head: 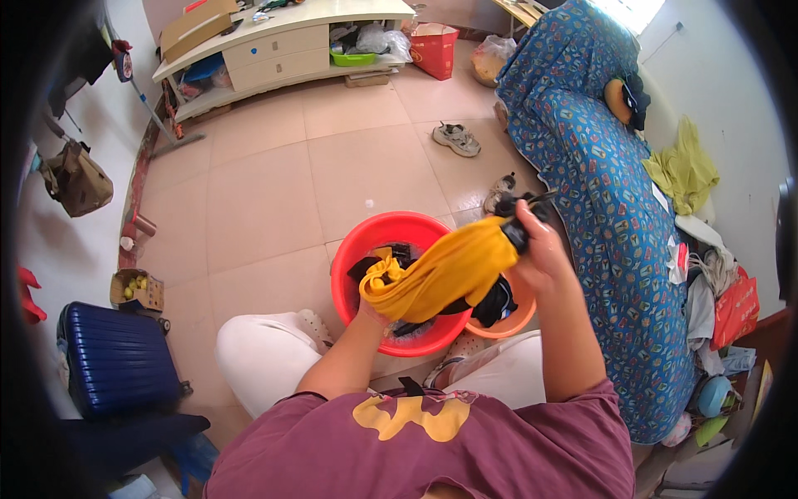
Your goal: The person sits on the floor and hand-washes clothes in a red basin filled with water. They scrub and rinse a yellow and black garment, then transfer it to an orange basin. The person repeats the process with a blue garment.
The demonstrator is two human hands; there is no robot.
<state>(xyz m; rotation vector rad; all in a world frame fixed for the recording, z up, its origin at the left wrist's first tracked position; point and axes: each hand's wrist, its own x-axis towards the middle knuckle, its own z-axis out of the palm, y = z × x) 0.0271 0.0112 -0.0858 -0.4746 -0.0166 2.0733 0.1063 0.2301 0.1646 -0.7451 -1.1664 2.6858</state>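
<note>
A yellow garment with black parts [446, 268] is stretched between my two hands above a red plastic basin [355, 249]. My right hand [541, 249], raised over the basin's right side, grips its black end. Low at the left, my left hand [374, 310] is mostly hidden under the yellow cloth, which loops around it. Inside the red basin lie dark clothes in sudsy water. Behind it on the right stands an orange basin [528, 312] with dark wet-looking clothes [495, 305] in it.
Sneakers [458, 138] lie on the tiled floor beyond the basins. A sofa under a blue patterned cover [598, 249] runs along the right. At the left stand a blue suitcase [121, 358] and a small cardboard box of yellow-green fruit [151, 293]. A low cabinet [274, 53] stands ahead.
</note>
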